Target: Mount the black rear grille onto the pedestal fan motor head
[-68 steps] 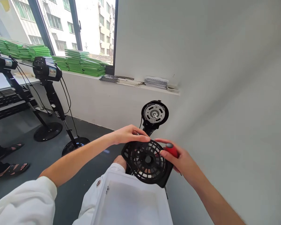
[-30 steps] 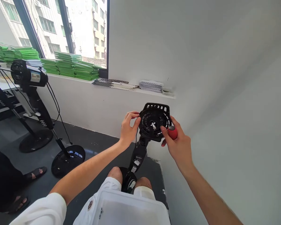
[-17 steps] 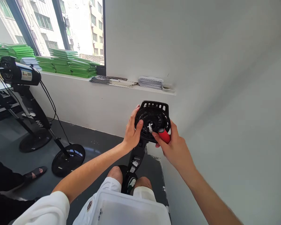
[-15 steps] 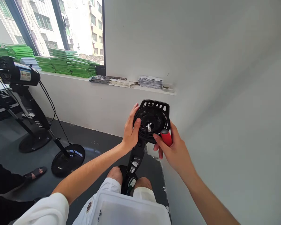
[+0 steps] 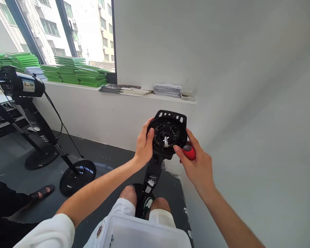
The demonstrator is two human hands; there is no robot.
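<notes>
A black fan head (image 5: 158, 139) with a slotted rear edge faces up on its black stand (image 5: 153, 172) between my knees. From its centre juts a bare metal shaft (image 5: 166, 141). My left hand (image 5: 144, 144) is wrapped round the left rim, its thumb on the front edge. At the lower right rim, my right hand (image 5: 196, 160) presses with thumb and fingers while gripping a red handle with a dark end, apparently a screwdriver (image 5: 189, 153). The tool's far end is hidden behind the palm.
A translucent plastic tub (image 5: 144, 232) rests on my lap. More fan stands (image 5: 77, 177) are at the left, near another person's sandalled foot (image 5: 42, 193). Green stacks (image 5: 90, 75) and paper piles (image 5: 167, 90) line the sill. A wall (image 5: 248, 137) is close on the right.
My right hand has shifted slightly right along the rim, and the red handle has tilted with it. My left hand keeps its hold. At far left, another person's fingers have come into view.
</notes>
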